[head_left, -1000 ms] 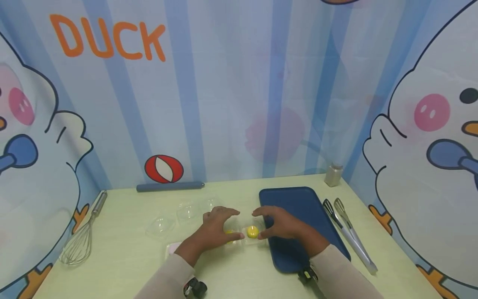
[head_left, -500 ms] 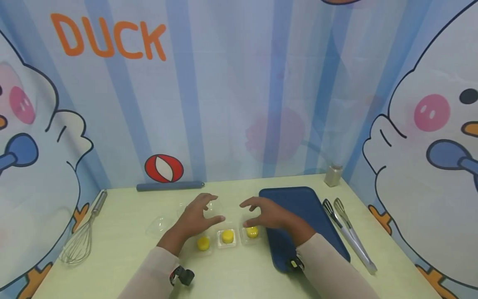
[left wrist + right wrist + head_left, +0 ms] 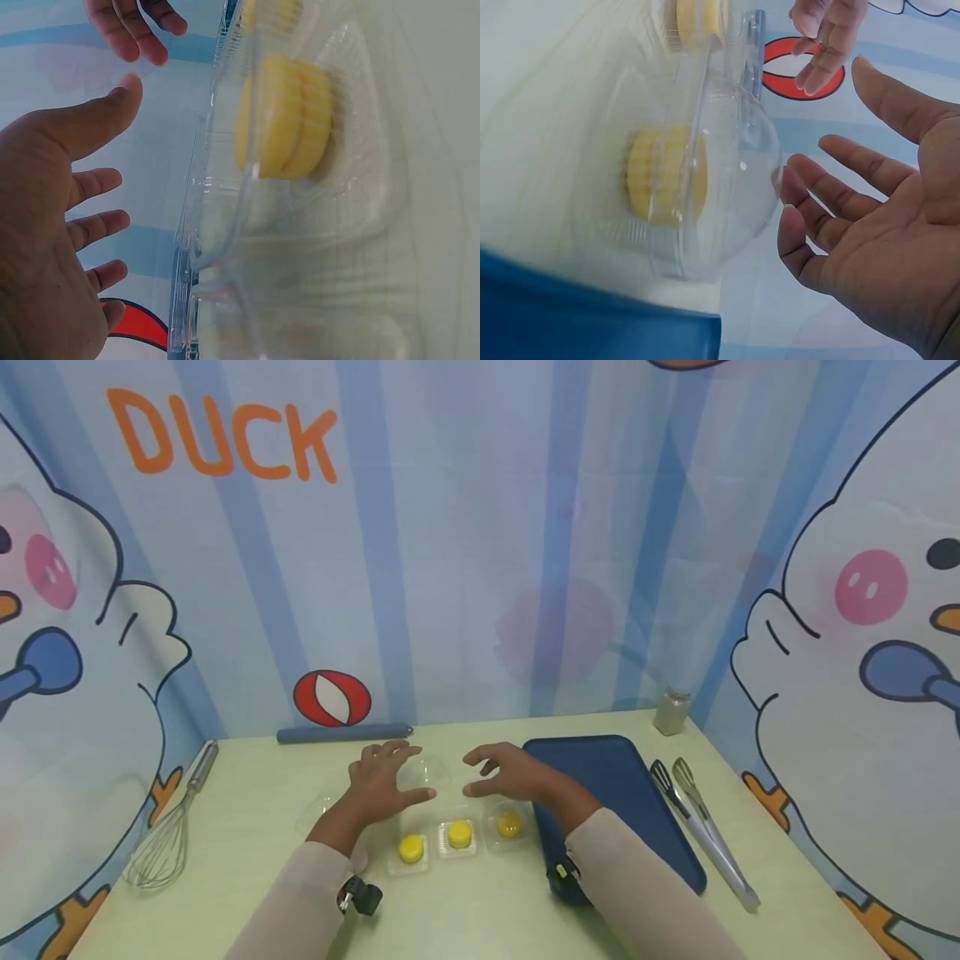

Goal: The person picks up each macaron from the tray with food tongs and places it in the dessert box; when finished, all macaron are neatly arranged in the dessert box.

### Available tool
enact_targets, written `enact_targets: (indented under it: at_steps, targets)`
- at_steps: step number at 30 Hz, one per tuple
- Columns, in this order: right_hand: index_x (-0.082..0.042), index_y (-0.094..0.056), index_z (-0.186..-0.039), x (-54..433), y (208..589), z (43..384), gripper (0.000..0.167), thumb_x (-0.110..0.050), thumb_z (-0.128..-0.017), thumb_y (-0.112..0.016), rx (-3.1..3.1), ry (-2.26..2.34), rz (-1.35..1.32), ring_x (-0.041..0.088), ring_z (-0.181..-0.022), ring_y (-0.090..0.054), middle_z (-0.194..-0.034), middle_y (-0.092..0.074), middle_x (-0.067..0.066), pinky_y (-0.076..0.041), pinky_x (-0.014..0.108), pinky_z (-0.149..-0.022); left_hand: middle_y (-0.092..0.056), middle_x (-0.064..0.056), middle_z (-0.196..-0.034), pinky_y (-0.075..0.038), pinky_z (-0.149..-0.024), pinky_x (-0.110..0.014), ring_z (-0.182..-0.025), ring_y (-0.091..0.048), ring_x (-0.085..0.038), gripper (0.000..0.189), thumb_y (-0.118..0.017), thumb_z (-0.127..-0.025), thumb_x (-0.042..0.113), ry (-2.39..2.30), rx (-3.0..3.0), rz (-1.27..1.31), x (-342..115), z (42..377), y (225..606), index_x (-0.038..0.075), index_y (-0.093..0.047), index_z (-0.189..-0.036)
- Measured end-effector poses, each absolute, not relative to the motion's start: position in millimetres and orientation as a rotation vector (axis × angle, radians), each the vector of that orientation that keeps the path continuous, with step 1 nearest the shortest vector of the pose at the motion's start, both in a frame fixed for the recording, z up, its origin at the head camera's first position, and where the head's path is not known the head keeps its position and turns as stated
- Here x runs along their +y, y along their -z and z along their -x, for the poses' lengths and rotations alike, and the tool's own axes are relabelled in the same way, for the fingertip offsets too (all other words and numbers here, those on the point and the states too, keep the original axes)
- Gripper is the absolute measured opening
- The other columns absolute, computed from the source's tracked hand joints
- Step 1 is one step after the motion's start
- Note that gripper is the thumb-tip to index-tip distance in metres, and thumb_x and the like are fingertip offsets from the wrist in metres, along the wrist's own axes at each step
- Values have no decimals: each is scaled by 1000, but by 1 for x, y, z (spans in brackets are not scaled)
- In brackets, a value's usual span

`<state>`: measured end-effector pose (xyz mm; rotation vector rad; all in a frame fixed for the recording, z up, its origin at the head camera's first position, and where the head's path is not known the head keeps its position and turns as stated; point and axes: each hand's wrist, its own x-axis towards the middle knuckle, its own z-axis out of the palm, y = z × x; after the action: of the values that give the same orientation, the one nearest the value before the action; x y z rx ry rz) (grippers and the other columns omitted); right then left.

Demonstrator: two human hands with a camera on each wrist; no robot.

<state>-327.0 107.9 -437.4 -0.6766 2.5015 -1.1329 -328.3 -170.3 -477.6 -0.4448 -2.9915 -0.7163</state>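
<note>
Three yellow macarons stand in a row in small clear plastic boxes: a left one (image 3: 411,848), a middle one (image 3: 460,834) and a right one (image 3: 509,824). In the right wrist view a clear domed lid (image 3: 742,176) covers the right macaron. My left hand (image 3: 375,787) hovers behind the left box, fingers spread, holding nothing. My right hand (image 3: 512,774) is raised behind the right box, its fingers loosely bent round nothing. A clear lid (image 3: 425,770) lies between and beyond the hands. A pinkish thing (image 3: 360,857) is partly hidden by my left wrist.
A blue tray (image 3: 600,793) lies on the right, with metal tongs (image 3: 708,835) beside it and a shaker (image 3: 671,712) behind. A whisk (image 3: 165,835) is at far left. A blue rolling pin (image 3: 345,733) lies along the back. Another clear lid (image 3: 317,810) is near my left hand.
Both hands have drawn away from the macaron boxes, moving left and farther back over the table. All three yellow macarons now show. The boxes appear to stay in place over the last half second.
</note>
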Motion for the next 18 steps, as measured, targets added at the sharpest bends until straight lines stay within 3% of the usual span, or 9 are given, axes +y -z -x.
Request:
enact_targets:
  at_steps: [18]
  targets:
    - [0, -59, -153, 80, 450, 356, 65, -28, -99, -81, 2516, 1137, 555, 44, -146, -58, -156, -60, 23, -56, 55, -114, -41, -19, -174, -21, -128, -78, -161, -29, -51, 87, -82, -92, 55, 705, -3106, 410, -178, 352, 481, 16, -50, -164]
